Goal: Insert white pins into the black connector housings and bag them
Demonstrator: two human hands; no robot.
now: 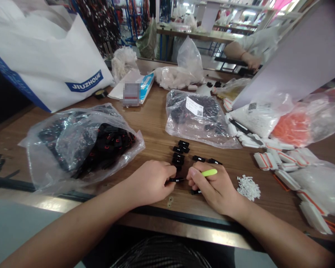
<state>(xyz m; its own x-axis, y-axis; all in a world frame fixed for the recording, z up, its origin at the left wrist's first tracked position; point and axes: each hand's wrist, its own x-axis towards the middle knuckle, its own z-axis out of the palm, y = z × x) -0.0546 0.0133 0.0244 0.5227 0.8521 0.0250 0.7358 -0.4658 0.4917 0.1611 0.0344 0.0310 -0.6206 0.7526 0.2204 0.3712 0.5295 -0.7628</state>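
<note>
My left hand (152, 182) is closed around the end of a small black plastic part (176, 179) with white marks on its top. Held in my right hand (212, 186) is a yellow-green handled tool (209, 172); its tip points left toward that part, too small to make out. Just beyond my hands stand several more black parts (178, 158) in a short column, with two others (198, 159) to the right. Another black part lies partly hidden under my right hand. A pile of tiny white pieces (248, 187) rests right of my right wrist.
Left lies an open clear bag (83, 145) of black parts; a labelled clear bag (197, 115) lies ahead. White-and-orange pieces (284, 160) and bags of orange items (294, 124) crowd the right. A white shopping bag (50, 56) stands back left. A co-worker's hand (249, 61) shows beyond a partition.
</note>
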